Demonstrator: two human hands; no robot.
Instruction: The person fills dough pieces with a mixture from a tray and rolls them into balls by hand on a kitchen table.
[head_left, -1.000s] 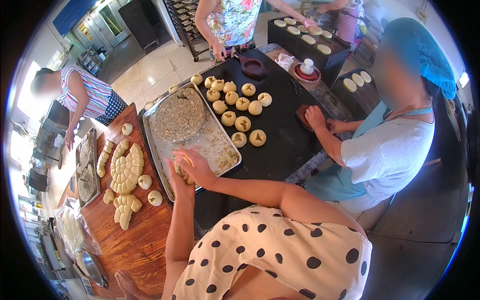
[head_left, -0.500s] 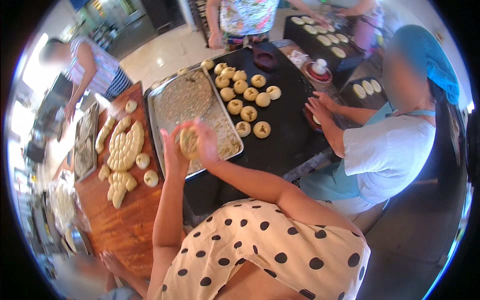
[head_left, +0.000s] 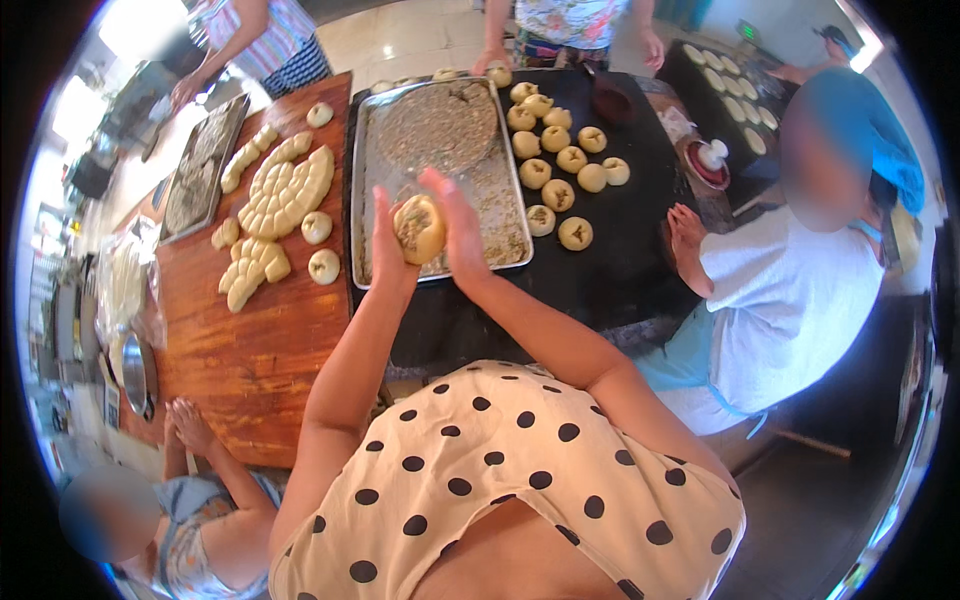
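Between my two hands sits a round, yellowish filled dough ball [head_left: 419, 230], its brown filling showing at the top. My left hand [head_left: 388, 250] cups it from the left side with the fingers up. My right hand [head_left: 463, 238] lies along its right side, fingers stretched out and slightly blurred. Both hands are above a metal tray [head_left: 505, 215] that holds a broad mound of crumbly brown filling [head_left: 440, 125]. Right of the tray, several filled dough balls [head_left: 574, 234] rest on a black surface [head_left: 620, 270], some with filling exposed.
On the wooden table [head_left: 250, 370] at left lie portioned dough pieces [head_left: 285, 195], two round dough balls [head_left: 323, 266] and a second tray [head_left: 205, 165]. Co-workers stand right, lower left and across. A white-knobbed press [head_left: 710, 155] and a tray of flat dough rounds [head_left: 735, 90] are far right.
My view has shifted, so the table appears higher and further right. My right hand has turned more upright beside the dough ball, whose filling now shows clearly. The co-worker's hands at right have drawn together.
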